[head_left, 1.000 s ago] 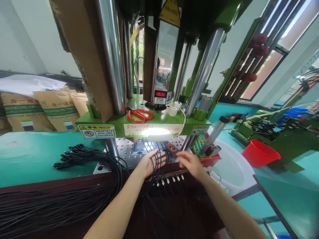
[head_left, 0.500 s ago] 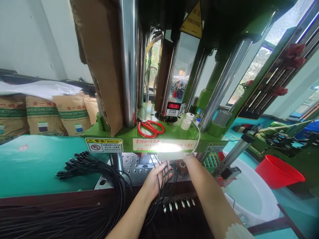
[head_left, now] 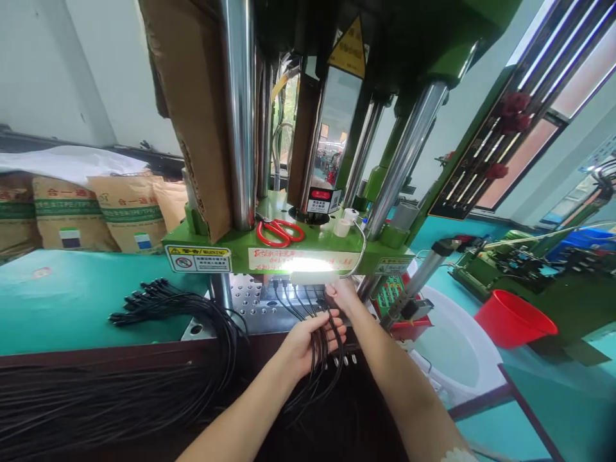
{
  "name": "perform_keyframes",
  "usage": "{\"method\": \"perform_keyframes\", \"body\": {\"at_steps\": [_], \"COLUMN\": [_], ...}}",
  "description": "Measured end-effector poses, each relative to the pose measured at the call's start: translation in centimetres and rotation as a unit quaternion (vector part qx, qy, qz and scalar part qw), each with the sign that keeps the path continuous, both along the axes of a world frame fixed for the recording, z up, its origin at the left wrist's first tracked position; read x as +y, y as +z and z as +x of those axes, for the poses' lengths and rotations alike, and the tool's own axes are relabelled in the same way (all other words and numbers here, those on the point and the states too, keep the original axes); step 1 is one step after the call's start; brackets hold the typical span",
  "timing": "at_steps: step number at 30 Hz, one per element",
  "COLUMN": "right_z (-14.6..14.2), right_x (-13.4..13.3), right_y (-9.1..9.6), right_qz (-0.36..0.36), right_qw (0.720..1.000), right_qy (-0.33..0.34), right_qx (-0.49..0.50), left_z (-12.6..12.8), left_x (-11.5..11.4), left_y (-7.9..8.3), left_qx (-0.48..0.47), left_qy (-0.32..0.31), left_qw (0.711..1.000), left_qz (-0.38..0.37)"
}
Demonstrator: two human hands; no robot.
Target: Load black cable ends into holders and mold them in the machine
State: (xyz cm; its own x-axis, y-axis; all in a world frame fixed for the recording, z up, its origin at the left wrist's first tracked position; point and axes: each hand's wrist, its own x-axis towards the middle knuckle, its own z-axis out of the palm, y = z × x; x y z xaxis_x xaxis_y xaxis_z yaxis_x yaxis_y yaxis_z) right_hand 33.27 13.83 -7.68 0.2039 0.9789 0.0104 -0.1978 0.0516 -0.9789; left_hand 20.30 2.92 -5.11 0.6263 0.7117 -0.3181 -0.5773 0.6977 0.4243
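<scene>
Several black cables run through my left hand, its fingers curled loosely round them, palm up, in front of the machine. From there the cables spread up to a metal mould block under the green press plate. My right hand reaches in beside the block's right side, below a bright white lamp. Its fingers are bent and partly hidden, so what they pinch cannot be made out. Small metal plug ends show in a row behind the held cables.
Red-handled scissors lie on the green press plate. A bundle of black cables with connectors rests on the left green table. At right stand a red button panel, a white tub and a red bucket.
My left hand has moved slightly right, and the cables now fan up from it to the mould block. My right hand, formerly hidden behind the lamp, has come partly into sight. The view has shifted.
</scene>
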Motion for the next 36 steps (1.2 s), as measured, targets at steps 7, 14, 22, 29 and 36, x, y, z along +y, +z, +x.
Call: {"method": "perform_keyframes", "body": {"at_steps": [7, 14, 22, 29, 36], "right_z": [-0.2, -1.1, 1.9, 5.1, 7.3], "right_x": [-3.6, -5.2, -7.5, -8.9, -8.3], "right_y": [0.3, 0.4, -0.8, -2.4, -2.3], "right_qz": [0.008, 0.018, -0.011, -0.033, 0.026], "right_qw": [0.998, 0.996, 0.996, 0.987, 0.916], "right_qy": [-0.055, -0.081, -0.089, 0.004, 0.029], "right_qx": [0.03, 0.03, -0.03, -0.154, -0.399], "left_z": [-1.3, -4.2, -17.8, -24.0, -24.6], "left_x": [-5.1, -12.7, -6.5, 5.2, 6.9], "left_y": [-0.1, -0.8, 5.8, 0.5, -4.0], "left_qx": [-0.029, -0.019, 0.024, 0.277, 0.427], "left_qy": [-0.017, -0.148, 0.319, 0.541, 0.274], "left_qw": [0.999, 0.985, 0.922, 0.792, 0.861], "left_qz": [-0.031, 0.091, 0.218, 0.056, -0.036]}}
